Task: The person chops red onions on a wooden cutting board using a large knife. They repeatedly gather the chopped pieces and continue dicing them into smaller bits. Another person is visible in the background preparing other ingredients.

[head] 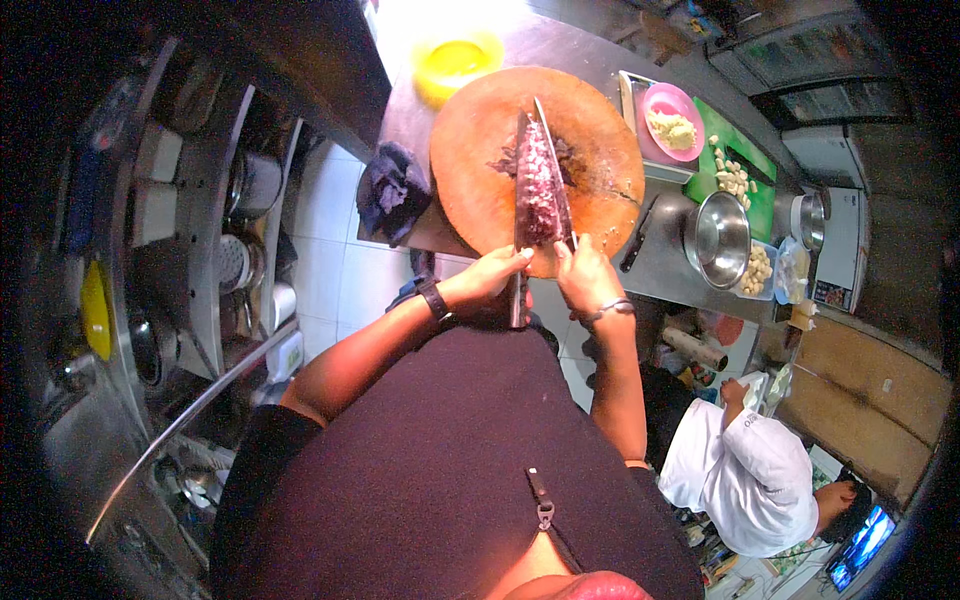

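Note:
Over a round wooden chopping block, my left hand grips the handle of a wide-bladed kitchen knife. A second knife, its narrow edge showing, is held in my right hand. Both blades point away from me and nearly meet at their tips. Between them lies a long heap of finely chopped purple and white pieces, likely red onion. Dark purple scraps stick out on the block to either side of the blades.
A yellow bowl and a dark cloth flank the block. To the right are a black-handled knife, a steel bowl, a pink bowl and a green cutting board. A co-worker in white stands lower right.

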### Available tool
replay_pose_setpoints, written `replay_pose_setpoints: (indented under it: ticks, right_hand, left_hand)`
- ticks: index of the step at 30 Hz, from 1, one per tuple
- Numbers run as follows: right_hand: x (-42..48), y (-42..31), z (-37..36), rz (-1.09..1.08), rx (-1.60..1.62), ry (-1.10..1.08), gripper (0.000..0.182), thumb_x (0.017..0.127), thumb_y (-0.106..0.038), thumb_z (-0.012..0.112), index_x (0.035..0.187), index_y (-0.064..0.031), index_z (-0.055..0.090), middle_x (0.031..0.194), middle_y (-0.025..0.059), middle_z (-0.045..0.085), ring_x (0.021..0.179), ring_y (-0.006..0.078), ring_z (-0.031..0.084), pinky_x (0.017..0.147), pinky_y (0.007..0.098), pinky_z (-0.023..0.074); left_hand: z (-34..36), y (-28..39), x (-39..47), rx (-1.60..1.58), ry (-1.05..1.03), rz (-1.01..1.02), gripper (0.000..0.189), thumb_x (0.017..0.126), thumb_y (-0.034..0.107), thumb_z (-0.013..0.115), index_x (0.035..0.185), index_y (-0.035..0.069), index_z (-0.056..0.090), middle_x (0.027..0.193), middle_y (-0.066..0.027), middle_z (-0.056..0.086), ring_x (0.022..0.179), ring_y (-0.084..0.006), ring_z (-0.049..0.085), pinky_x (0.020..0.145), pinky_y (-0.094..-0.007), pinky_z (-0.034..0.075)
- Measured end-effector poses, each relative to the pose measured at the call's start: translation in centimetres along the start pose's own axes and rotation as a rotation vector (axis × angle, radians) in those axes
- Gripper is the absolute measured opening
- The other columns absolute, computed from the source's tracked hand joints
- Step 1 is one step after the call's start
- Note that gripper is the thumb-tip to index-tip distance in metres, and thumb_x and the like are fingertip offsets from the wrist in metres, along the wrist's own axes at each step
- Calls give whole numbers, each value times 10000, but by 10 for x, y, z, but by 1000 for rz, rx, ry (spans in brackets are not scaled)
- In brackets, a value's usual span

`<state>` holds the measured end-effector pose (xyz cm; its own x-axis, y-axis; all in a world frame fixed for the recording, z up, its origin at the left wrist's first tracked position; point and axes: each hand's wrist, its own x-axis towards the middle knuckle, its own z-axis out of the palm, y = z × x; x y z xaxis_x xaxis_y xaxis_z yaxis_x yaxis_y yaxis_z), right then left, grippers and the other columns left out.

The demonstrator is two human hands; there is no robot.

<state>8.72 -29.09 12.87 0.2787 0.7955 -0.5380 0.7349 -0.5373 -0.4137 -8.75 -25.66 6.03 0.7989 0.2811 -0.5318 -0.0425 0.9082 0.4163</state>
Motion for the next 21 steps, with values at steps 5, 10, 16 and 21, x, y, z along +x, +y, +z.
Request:
replay_pose_setpoints:
  ticks: [5, 10, 16, 21]
  right_hand:
    - [35, 61, 45, -312, -38, 180, 415, 1013, -346, 447, 1043, 68, 449, 783, 280, 638, 533, 356, 652, 492, 453, 527]
    - [30, 35, 50, -66, 142, 79, 472, 996, -388, 458, 1090, 74, 481, 966, 355, 617, 968, 495, 613, 833, 533, 481]
    - [33, 41, 47, -133, 147, 107, 422, 1001, -377, 458, 1059, 41, 457, 762, 212, 565, 614, 314, 584, 519, 422, 479]
    - [12, 1, -11, 43, 490, -263, 367, 1011, -357, 453, 1019, 10, 446, 674, 101, 551, 415, 217, 556, 378, 391, 488]
  left_hand:
    - [1, 3, 0, -19, 4, -10, 296, 1008, 400, 476, 1011, 107, 438, 708, -114, 594, 587, -257, 621, 558, -443, 551]
    - [-2, -8, -1, -23, -30, -12, 308, 987, 407, 524, 1029, 113, 442, 751, -85, 543, 597, -246, 614, 534, -450, 539]
    - [6, 4, -5, -36, 17, -59, 312, 983, 406, 534, 1024, 101, 485, 769, -131, 614, 686, -288, 661, 628, -495, 570]
    - [-4, -1, -7, -96, -13, -60, 317, 987, 408, 523, 1036, 96, 489, 778, -175, 643, 692, -327, 668, 642, -507, 569]
